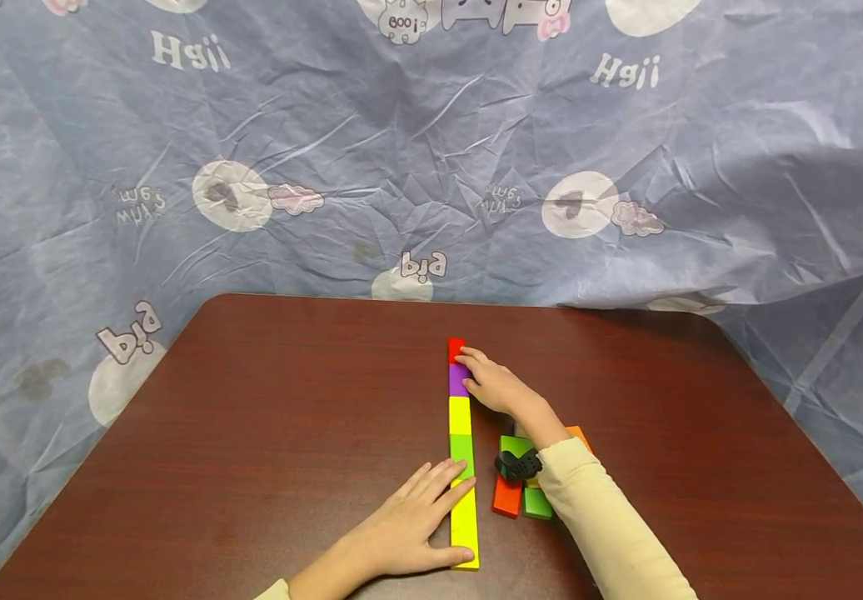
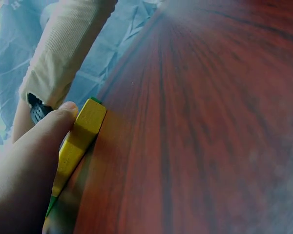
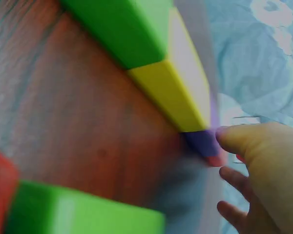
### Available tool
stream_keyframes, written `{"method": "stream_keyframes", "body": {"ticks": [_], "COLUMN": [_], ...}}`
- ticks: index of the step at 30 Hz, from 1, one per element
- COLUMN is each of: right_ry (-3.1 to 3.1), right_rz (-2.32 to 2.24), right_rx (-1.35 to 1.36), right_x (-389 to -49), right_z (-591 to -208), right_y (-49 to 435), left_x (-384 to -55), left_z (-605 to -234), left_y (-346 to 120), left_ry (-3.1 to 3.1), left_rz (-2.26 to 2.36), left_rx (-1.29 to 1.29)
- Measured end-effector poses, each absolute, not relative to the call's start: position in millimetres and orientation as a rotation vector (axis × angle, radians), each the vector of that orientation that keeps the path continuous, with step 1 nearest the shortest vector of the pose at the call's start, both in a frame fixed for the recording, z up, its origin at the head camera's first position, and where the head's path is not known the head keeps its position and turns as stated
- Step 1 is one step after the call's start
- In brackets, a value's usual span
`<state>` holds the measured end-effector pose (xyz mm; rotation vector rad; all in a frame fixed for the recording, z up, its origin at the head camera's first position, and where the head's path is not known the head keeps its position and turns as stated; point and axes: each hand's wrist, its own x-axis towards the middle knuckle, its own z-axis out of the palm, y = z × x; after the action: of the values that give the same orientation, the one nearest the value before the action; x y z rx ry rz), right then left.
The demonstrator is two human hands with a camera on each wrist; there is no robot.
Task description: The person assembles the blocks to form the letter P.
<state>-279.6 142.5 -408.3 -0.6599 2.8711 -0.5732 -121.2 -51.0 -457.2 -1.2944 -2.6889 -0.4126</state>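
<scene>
A straight row of coloured blocks runs away from the person, end to end. From the far end come a red block [image 1: 455, 345], a purple block [image 1: 457, 383], a yellow block [image 1: 460, 417], a green block [image 1: 461, 447] and a nearer yellow block [image 1: 465, 521]. My left hand [image 1: 409, 527] lies across the near part, fingers spread over the green and near yellow blocks, thumb by the close end. At the far end my right hand [image 1: 497, 387] reaches in from the right, fingertips at the red and purple blocks. In the right wrist view its thumb [image 3: 234, 139] meets the purple block.
Right of the row, partly behind the right forearm, lie several loose blocks, among them a red-orange block [image 1: 506, 497] and a green block [image 1: 537, 503]. All stand on a dark reddish wooden table [image 1: 289, 400]. A printed grey-blue sheet [image 1: 371, 142] hangs behind its far edge.
</scene>
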Motion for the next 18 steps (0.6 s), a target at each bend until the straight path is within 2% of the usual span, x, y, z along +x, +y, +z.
{"method": "stream_keyframes", "body": {"ticks": [9, 18], "right_ry": [2.917, 2.878], "right_rz": [-0.599, -0.634], "right_rx": [-0.603, -0.485], "right_x": [-241, -205], "right_z": [-383, -390], "right_y": [180, 211], "left_x": [-122, -122], "left_z": [-460, -458], "left_y": [-52, -53], "left_ry": [-2.671, -2.687], "left_rz": [-0.428, -0.452], "left_rx": [-1.276, -1.295]}}
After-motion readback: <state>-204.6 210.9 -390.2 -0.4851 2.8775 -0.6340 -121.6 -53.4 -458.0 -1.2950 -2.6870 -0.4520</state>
